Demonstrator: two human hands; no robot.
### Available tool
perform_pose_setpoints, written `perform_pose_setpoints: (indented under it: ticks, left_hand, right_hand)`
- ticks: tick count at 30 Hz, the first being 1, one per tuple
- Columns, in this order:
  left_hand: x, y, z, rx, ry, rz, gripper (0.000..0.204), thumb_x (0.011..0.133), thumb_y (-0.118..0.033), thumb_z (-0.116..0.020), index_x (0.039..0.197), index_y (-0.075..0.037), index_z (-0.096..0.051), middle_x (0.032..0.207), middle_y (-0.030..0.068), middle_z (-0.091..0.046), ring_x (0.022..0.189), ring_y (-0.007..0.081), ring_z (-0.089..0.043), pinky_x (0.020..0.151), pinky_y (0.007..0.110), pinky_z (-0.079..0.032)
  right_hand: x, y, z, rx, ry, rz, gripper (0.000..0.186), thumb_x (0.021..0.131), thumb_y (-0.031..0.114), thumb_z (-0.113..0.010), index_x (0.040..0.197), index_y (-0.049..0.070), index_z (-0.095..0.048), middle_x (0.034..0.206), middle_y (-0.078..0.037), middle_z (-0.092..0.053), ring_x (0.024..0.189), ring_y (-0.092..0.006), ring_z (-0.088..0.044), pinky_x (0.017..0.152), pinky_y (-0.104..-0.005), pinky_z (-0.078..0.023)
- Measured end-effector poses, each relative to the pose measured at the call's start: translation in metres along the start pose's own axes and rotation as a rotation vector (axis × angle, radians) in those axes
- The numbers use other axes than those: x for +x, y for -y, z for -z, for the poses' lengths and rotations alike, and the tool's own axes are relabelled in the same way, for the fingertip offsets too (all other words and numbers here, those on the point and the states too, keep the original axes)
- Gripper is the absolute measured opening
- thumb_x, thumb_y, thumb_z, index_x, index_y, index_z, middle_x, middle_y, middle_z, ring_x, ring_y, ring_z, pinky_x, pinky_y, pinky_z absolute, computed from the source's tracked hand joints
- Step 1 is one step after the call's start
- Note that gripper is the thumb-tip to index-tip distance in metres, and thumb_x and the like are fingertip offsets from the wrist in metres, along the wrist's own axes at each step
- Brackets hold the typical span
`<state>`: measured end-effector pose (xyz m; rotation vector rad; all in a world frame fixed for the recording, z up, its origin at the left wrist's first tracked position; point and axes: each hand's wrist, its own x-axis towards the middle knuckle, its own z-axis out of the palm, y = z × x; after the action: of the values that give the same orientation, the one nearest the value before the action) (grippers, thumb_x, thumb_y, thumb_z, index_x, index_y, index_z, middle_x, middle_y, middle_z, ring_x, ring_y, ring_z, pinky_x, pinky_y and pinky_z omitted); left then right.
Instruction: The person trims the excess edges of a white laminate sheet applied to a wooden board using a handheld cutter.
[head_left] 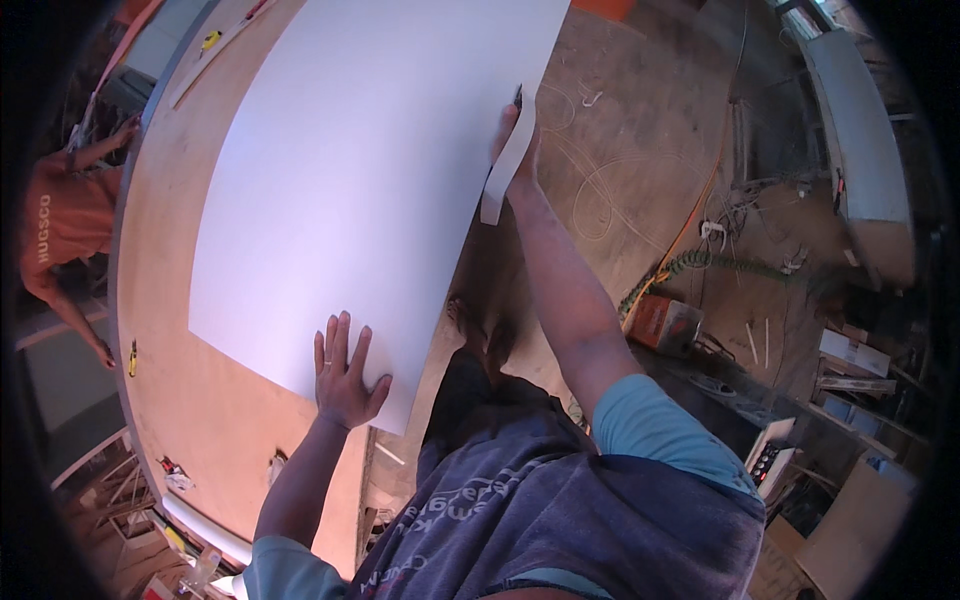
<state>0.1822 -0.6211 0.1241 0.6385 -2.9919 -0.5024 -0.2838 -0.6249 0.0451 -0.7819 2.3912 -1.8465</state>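
A large white sheet [330, 190] lies across a wooden worktable [165, 270]. My left hand [348, 378] rests flat near the sheet's near end, fingers spread, with a ring on one finger. Along the sheet's right edge, my right hand [518, 150] is closed around a small dark tool [519, 96]; the fingers hide most of it, so its exact kind does not show. A narrow white strip [508, 168] curves over that hand, and its loose end hangs down beside the table edge.
A long straight strip [215, 60] and a yellow tool [211, 41] lie at the far left of the table. Another yellow-and-black tool [132, 358] is at its left edge. A co-worker in an orange shirt [75, 215] stands there. Hoses [690, 262] and a box [665, 325] occupy the floor at right.
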Motion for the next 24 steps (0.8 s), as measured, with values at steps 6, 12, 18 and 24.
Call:
perform_pose_setpoints:
  ticks: [6,12,18,24]
  left_hand:
    - [0.013,-0.008,0.012,0.018,-0.046,0.024,0.082,0.085,-0.046,-0.076,0.155,-0.010,-0.051,0.165,0.0263,-0.038,0.156,0.0485,-0.032,0.125,0.070,-0.010]
    - [0.169,-0.062,0.038,-0.119,-0.216,0.019,0.084,0.086,-0.049,-0.079,0.152,-0.005,-0.053,0.162,0.0194,-0.046,0.157,0.0412,-0.035,0.127,0.067,-0.008]
    - [0.329,-0.092,0.003,-0.050,-0.159,0.120,0.090,0.089,-0.054,-0.075,0.154,0.002,-0.048,0.166,0.0199,-0.040,0.161,0.0361,-0.026,0.128,0.064,-0.011]
    - [0.359,-0.088,-0.027,-0.025,-0.118,0.156,0.085,0.088,-0.037,-0.077,0.154,0.006,-0.044,0.168,0.0213,-0.037,0.162,0.0383,-0.023,0.126,0.069,-0.008]
  right_hand:
    - [0.045,-0.016,-0.014,-0.118,-0.180,0.098,0.043,0.111,0.034,-0.046,0.132,-0.002,-0.057,0.108,-0.023,-0.070,0.101,-0.0385,-0.068,0.087,-0.0516,-0.052]
    - [0.097,-0.031,-0.002,-0.060,-0.038,0.083,0.045,0.112,0.037,-0.045,0.122,-0.003,-0.061,0.099,-0.026,-0.069,0.093,-0.0406,-0.069,0.080,-0.0531,-0.052]
    - [0.153,-0.037,-0.013,-0.108,-0.091,0.038,0.043,0.113,0.035,-0.043,0.107,-0.003,-0.062,0.082,-0.022,-0.066,0.076,-0.0410,-0.066,0.066,-0.0514,-0.049]
    - [0.203,-0.051,-0.012,-0.025,-0.085,0.008,0.042,0.114,0.034,-0.043,0.108,-0.003,-0.062,0.087,-0.022,-0.067,0.078,-0.0372,-0.065,0.067,-0.0477,-0.050]
